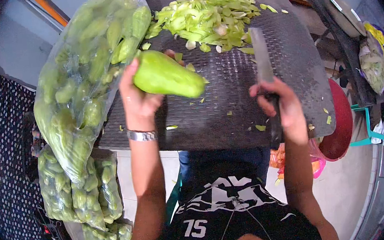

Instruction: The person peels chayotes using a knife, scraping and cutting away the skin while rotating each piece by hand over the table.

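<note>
Green vegetable (168, 75), raised above the counter (192, 124); we grasp it in our left hand (139, 95); our right hand (286, 103) grips a knife (263, 58) pointing away from us; peelings (214, 17) lie heaped beyond.

The black shirt (285, 232), on the body side of both hands, bears white digits (196, 228) back from the left hand (139, 97), probably 75 or 15 seen upside down. A small Nike swoosh (288, 216) sits back from the right hand (287, 103). The large white lettering (218, 196) between them is unreadable.
</note>
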A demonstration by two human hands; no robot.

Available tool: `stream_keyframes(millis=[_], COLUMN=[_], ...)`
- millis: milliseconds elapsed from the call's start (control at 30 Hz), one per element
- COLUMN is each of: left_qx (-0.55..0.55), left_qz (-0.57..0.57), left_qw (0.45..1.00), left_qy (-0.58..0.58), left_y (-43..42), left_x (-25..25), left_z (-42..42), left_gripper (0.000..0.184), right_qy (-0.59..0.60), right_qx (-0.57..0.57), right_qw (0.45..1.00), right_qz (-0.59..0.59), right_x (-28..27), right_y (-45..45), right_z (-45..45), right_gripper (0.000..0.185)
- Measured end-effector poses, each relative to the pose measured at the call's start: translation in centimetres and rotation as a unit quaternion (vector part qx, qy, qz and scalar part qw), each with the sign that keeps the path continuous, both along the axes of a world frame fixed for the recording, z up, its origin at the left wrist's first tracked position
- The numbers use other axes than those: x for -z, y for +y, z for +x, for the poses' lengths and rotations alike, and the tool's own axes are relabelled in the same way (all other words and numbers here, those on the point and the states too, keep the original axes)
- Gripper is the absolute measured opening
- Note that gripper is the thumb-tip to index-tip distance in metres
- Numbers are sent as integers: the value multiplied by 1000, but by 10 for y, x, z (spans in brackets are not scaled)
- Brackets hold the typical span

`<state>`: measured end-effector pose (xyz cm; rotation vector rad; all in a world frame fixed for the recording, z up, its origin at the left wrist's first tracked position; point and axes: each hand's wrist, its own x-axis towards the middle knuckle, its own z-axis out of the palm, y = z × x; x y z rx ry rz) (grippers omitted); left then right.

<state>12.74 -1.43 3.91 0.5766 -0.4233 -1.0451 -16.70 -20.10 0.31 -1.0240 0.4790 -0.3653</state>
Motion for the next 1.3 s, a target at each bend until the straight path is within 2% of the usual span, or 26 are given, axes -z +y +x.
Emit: stream_keyframes(millis=[67, 133, 200, 267, 367, 400, 467, 567, 667, 767, 867, 900, 1033, 1133, 1167, 1267, 1300], left_qx=[13, 9, -29, -97, 59, 127, 174, 142, 128, 66, -91, -58, -93, -117, -148, -81, -103], left_qz=[66, 103, 84, 97, 131, 115, 162, 154, 175, 184, 177, 159, 125, 113, 73, 101, 111], left_qw=[995, 989, 987, 982, 990, 985, 966, 959, 956, 905, 865, 837, 825, 790, 765, 808, 765], left_qy=[76, 107, 134, 128, 12, -38, -104, -192, -195, -378, -461, -520, -544, -591, -623, -575, -626], left_y=[-12, -27, -35, -31, 0, 5, 10, 1, -1, -1, 1, -4, 0, 0, -2, 7, 8], left_x=[5, 18, 27, 32, 33, 34, 33, 33, 32, 33, 44, 37, 33, 39, 51, 23, 25], left_z=[-31, -53, -75, -92, -100, -97, -100, -111, -110, -99, -101, -92, -91, -87, -83, -93, -96], left_gripper=[58, 63, 60, 59, 52, 57, 62, 67, 68, 68, 68, 70, 70, 66, 60, 57, 57], right_qy=[11, 76, -20, -29, -10, 1, 44, 99, 113, 97, 122, 106, 117, 84, 78, 49, 37], right_qx=[-17, -31, -28, 16, 29, 23, 10, -12, 35, 76, 29, 31, -14, -39, -46, -45, -40], right_qw=[1000, 996, 997, 998, 999, 1000, 996, 978, 880, 736, 686, 673, 680, 698, 706, 721, 724], right_qz=[13, 28, 62, 52, 19, 5, -82, -180, -460, -665, -716, -731, -724, -710, -702, -690, -688], right_x=[-5, -15, -11, -15, -22, -28, -40, -46, -49, -50, -74, -71, -77, -75, -75, -70, -67], right_y=[23, 44, 56, 52, 31, 24, 30, 38, 44, 35, 44, 45, 49, 44, 44, 42, 41], right_z=[4, 17, 25, 25, 23, 24, 28, 32, 30, 19, 6, 6, 5, 6, 6, 9, 11], right_gripper=[38, 43, 45, 43, 42, 41, 39, 37, 42, 59, 79, 98, 103, 103, 102, 91, 87])
